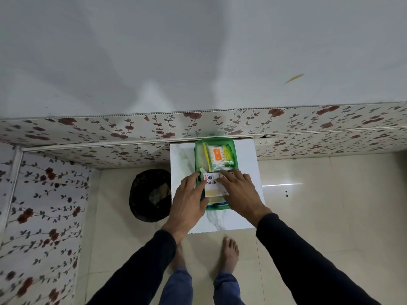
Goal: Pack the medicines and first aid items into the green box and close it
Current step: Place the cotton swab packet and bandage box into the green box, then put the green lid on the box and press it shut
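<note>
Open rectangular green plastic box [234,150] sits on a small white glossy surface [248,172], pushed up against the floral-papered wall [132,128]. No lid visible on it.

Inside, far end: clear bag of cotton swabs with orange label [219,158], lying flat, with a thin yellow stick-like item [207,157] just left of it. Near end: white and cream cardboard medicine carton [212,186] lying on top of the other contents, something blue [217,205] showing under it at the near wall; can't tell what that is.

Left hand [189,199] is palm-down over the box's near-left edge, fingers [198,183] spread fairly wide, fingertips touching the carton's left side. Right hand [240,190] is palm-down over the near-right part of the box, fingers [229,176] spread, resting on the carton's top and right side. Neither hand is closed around anything; both are flat against the carton.

Both arms in dark long sleeves [308,260]. Black bin with black bag liner [149,194] stands on the cream tiled floor [319,205] just left of the surface. Bare feet [230,254] on the floor below the surface's near edge.
</note>
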